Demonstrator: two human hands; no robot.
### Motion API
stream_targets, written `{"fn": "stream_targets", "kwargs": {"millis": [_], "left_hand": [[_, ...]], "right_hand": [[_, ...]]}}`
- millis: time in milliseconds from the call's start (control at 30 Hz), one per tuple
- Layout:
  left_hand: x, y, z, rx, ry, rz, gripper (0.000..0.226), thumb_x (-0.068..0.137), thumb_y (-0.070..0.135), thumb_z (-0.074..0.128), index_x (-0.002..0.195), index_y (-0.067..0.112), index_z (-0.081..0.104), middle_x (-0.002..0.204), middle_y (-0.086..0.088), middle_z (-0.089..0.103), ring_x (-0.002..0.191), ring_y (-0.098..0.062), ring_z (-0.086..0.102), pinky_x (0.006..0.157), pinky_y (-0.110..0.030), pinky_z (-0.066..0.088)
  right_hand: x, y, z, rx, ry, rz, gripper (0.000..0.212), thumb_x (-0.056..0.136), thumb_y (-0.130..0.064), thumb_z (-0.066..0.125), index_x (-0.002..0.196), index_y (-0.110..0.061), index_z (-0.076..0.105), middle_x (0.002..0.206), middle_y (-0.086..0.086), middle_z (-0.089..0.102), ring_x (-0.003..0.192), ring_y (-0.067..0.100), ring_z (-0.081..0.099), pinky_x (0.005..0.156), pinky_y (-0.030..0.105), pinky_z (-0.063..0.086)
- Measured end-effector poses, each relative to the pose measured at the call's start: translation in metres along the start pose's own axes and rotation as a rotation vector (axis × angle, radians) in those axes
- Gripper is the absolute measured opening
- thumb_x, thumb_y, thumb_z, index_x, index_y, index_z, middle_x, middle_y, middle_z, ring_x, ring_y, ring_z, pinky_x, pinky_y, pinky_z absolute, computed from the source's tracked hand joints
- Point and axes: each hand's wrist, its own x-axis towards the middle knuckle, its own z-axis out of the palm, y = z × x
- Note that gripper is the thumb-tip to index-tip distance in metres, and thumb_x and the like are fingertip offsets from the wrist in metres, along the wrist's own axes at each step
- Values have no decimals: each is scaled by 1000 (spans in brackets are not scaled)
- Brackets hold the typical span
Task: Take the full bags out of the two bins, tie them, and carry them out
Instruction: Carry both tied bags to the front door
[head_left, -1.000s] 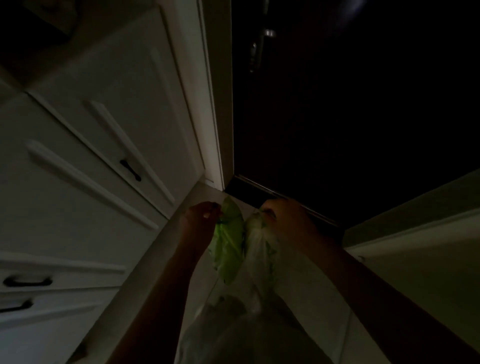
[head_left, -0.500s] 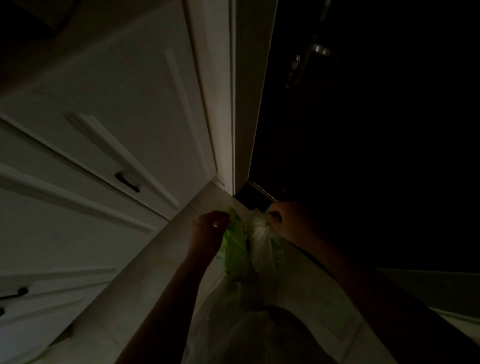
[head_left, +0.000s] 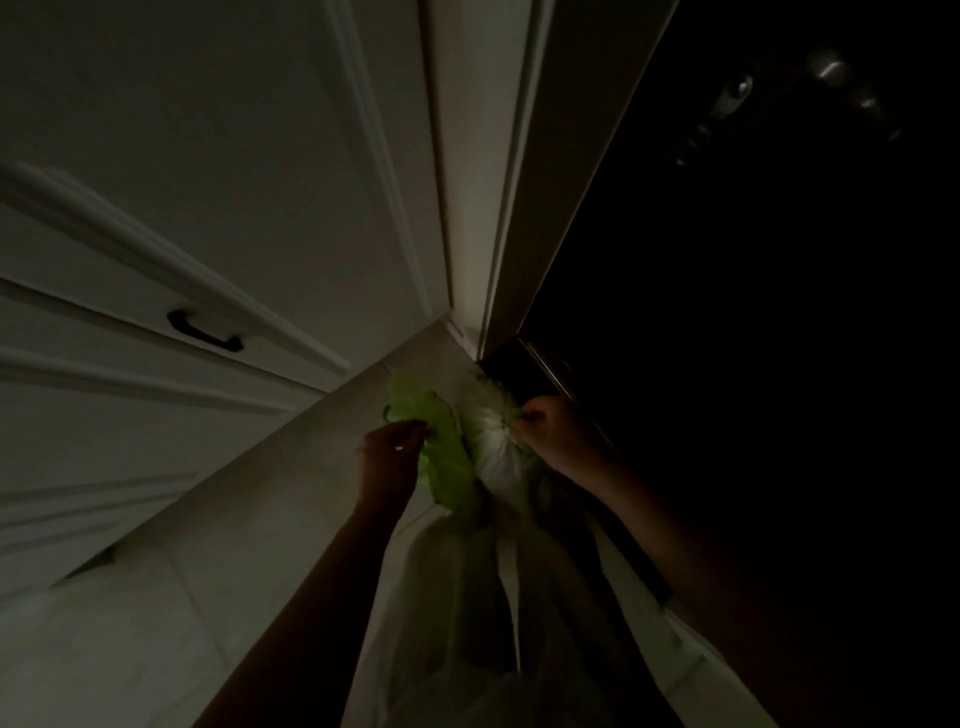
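by the door, left hand (head_left: 392, 449) and right hand (head_left: 550, 434) still pinch the bag top (head_left: 467, 447), now spread wider.

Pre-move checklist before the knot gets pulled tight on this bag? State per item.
1. Left hand grips the green flap of the bag top: ok.
2. Right hand pinches the white gathered flap: ok.
3. Flaps crossed or knotted: cannot tell, too dark.
4. Bag body hangs below both hands, nothing spilling in view: ok.
5. Bag free of the white cabinet on the left: ok.
6. Way through the dark doorway: cannot tell.
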Motion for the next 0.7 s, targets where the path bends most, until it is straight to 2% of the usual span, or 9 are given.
{"fn": "stream_targets", "kwargs": {"millis": [133,233,400,500,700], "left_hand": [[30,-14,36,-91,79,-158,18,86,8,65,98,-3,73,100,-19,72,89,-22,65,76,-26,44],[51,-29,62,-126,182,-238,19,85,11,67,97,-2,74,99,-15,73,87,-19,64,76,-25,44],[86,-53,103,-262,351,-354,21,84,12,67,101,-1,72,94,-12,71,83,-19,62,76,-28,46],[104,-67,126,-297,369,-378,20,84,15,68,100,4,73,92,-11,72,79,-18,63,76,-31,49],[140,-71,159,-336,348,-354,18,82,14,69,97,7,74,90,-11,73,81,-18,66,79,-34,53]], "right_hand": [[54,21,10,8,-117,-29,18,88,-9,59,101,3,64,90,11,64,83,17,58,52,4,36],[93,37,23,-42,-225,-90,16,89,-11,57,100,-2,65,93,14,66,83,19,60,68,21,43],[158,64,32,-147,-294,-203,17,89,-10,57,101,-1,66,100,18,68,94,28,64,75,28,46],[191,76,30,-232,-312,-276,21,89,-13,59,105,-2,65,104,17,68,99,28,63,77,29,46],[246,93,14,-323,-280,-334,18,87,-12,60,101,-3,67,101,18,69,97,30,64,86,43,52]]}}
